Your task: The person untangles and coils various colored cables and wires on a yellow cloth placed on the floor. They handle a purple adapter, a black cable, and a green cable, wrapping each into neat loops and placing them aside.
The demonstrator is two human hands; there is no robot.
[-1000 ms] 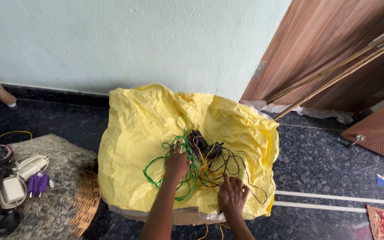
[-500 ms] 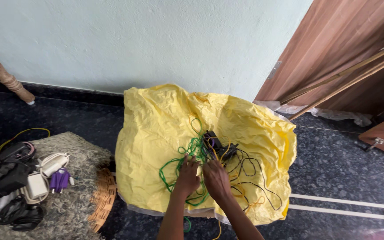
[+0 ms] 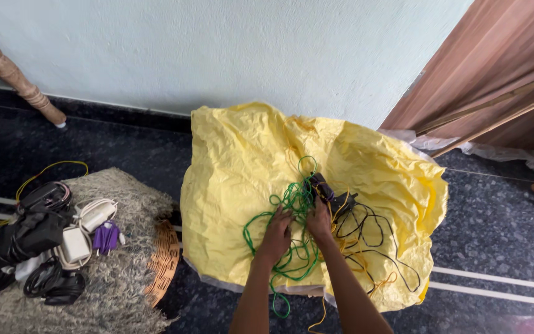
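Both hands down in the cable tangle, side by side, nearly touching. Left hand lies palm-down on the green cable, fingers curled into the loops; can't tell whether they actually pinch a strand. Right hand is just beside it, fingers bent into the knot where green, yellow and black strands cross; grip also unclear, the back of the hand hides the fingertips. Tangle sits about centre of the crumpled yellow sheet that covers a low bench near the wall. Black adapter block lies just beyond the right hand, touching the green loops. Black cable fans out to the right of the hands across the sheet; thin yellow cable runs through it and droops over the near edge, and a green loop hangs over that edge too, between the forearms. Left of the bench: shaggy grey rug over a wicker basket, carrying white chargers, a purple plug and dark cable bundles. Dark speckled floor, wooden door at upper right.
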